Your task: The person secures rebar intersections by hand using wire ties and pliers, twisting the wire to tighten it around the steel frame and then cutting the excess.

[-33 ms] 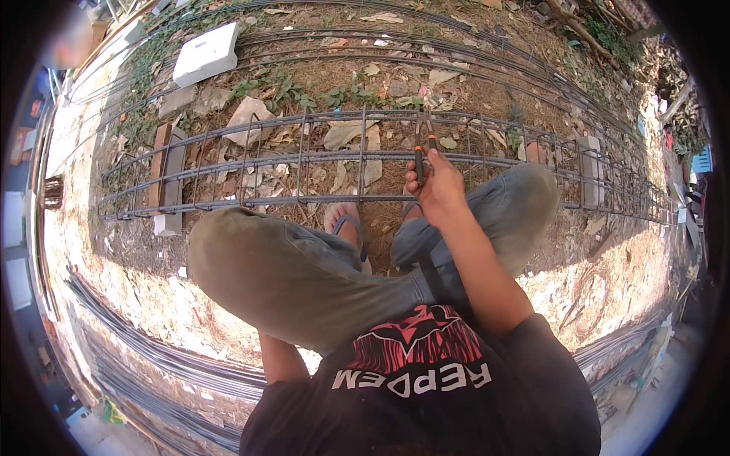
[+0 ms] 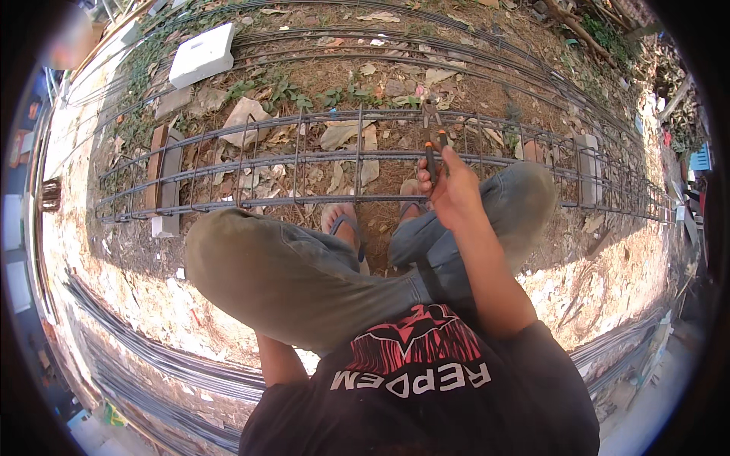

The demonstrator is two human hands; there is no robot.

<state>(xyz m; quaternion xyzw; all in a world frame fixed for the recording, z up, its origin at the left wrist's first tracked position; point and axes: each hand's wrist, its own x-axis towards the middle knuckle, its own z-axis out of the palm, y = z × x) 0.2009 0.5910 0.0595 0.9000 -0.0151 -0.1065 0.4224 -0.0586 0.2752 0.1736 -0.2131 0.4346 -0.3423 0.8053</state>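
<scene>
My right hand (image 2: pixel 449 182) is closed on pliers with black and orange handles (image 2: pixel 430 152), their jaws pointing away from me over the long rebar cage (image 2: pixel 304 159). The cage has lengthwise bars tied to thin rectangular stirrups and lies across the view beyond my bent knees. It rests on supports at left (image 2: pixel 171 178) and right (image 2: pixel 589 171). My left forearm (image 2: pixel 277 357) comes up from the lower edge and disappears under my left thigh; the hand is hidden.
A white block (image 2: pixel 201 55) lies at the upper left beside long loose rebars (image 2: pixel 342 38). Leafy weeds, paper scraps and stones (image 2: pixel 243 121) cover the dirt. My sandalled feet are just behind the cage. Bundles of bars (image 2: pixel 167 349) lie behind me along the lower left.
My right hand and the pliers have moved slightly to the right.
</scene>
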